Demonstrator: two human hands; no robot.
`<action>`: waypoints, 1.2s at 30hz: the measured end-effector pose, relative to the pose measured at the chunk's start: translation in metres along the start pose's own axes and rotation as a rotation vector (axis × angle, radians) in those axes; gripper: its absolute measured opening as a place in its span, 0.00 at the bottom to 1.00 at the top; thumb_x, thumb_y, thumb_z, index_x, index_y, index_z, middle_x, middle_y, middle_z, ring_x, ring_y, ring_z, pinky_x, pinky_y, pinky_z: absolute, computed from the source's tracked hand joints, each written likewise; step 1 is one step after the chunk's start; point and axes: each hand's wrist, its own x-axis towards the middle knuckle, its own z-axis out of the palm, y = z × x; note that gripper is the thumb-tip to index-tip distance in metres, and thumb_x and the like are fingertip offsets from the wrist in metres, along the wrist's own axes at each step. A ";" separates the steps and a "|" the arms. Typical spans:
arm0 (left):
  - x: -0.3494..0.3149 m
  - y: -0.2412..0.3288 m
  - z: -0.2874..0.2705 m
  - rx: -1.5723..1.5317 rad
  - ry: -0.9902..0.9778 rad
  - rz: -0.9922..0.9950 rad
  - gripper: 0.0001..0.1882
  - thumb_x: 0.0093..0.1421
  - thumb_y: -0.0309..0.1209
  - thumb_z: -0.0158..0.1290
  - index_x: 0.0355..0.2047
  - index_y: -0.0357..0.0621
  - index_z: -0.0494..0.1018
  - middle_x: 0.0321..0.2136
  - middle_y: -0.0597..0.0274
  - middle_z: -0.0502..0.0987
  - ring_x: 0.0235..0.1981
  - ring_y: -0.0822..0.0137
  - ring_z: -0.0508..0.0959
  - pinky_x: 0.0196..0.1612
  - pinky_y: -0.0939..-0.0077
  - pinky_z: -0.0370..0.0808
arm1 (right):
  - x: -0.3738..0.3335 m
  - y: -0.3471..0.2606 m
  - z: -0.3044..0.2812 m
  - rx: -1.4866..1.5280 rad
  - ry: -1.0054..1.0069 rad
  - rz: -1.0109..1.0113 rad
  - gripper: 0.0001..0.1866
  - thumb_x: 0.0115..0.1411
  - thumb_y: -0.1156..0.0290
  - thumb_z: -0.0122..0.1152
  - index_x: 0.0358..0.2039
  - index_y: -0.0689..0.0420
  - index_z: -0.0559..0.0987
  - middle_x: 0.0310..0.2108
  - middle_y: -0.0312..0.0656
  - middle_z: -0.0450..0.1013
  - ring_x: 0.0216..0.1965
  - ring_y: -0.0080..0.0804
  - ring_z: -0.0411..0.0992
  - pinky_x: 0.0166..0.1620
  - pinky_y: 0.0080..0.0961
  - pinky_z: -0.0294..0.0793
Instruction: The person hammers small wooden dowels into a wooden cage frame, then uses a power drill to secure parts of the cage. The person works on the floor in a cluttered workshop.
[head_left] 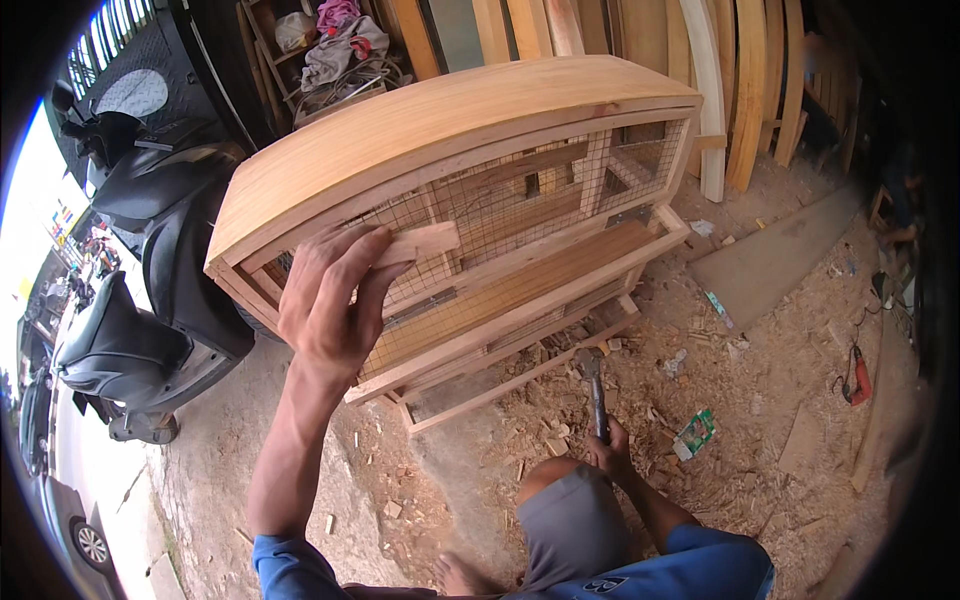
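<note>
A wooden cage (460,110) with wire mesh panels (500,215) stands in front of me, its smooth plank top rising toward the far right. My left hand (335,290) pinches a short piece of wood (424,243) between thumb and fingers, held up before the mesh front. Whether that piece touches the frame I cannot tell. Low beside my knee, my right hand (612,450) is wrapped round the handle of a hammer (597,395). The hammer's head points away from me, near the cage's bottom rail (525,380).
A black scooter (170,270) is parked close on the left. Planks (745,90) lean along the back wall. Wood scraps and shavings litter the floor, with a green packet (695,434), a flat board (780,260) and a red power tool (857,377) on the right.
</note>
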 end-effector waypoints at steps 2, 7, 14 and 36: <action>0.043 0.014 0.055 -0.033 0.036 -0.031 0.16 0.53 0.23 0.66 0.43 0.39 0.79 0.38 0.55 0.84 0.42 0.58 0.84 0.48 0.62 0.79 | 0.006 -0.002 0.001 0.028 -0.014 -0.060 0.08 0.61 0.78 0.55 0.40 0.58 0.70 0.20 0.31 0.64 0.14 0.17 0.63 0.18 0.20 0.65; 0.079 0.015 0.133 0.261 0.008 0.060 0.13 0.55 0.29 0.67 0.41 0.48 0.79 0.41 0.65 0.84 0.48 0.64 0.82 0.56 0.63 0.72 | 0.025 -0.031 -0.003 0.136 -0.079 -0.204 0.09 0.62 0.82 0.51 0.43 0.60 0.67 0.21 0.33 0.64 0.12 0.19 0.63 0.16 0.21 0.67; 0.066 0.004 0.150 0.269 0.053 -0.043 0.13 0.54 0.29 0.67 0.40 0.51 0.80 0.42 0.67 0.84 0.44 0.66 0.83 0.54 0.67 0.71 | 0.045 -0.058 -0.003 0.235 -0.127 -0.335 0.12 0.62 0.79 0.54 0.45 0.62 0.65 0.24 0.35 0.65 0.14 0.18 0.63 0.17 0.18 0.68; 0.066 0.003 0.155 0.354 0.060 0.078 0.15 0.53 0.27 0.67 0.42 0.49 0.80 0.41 0.67 0.84 0.42 0.65 0.82 0.52 0.66 0.69 | 0.086 -0.143 0.041 0.018 -0.189 -0.687 0.16 0.69 0.65 0.55 0.48 0.66 0.72 0.15 0.32 0.67 0.14 0.17 0.65 0.19 0.18 0.65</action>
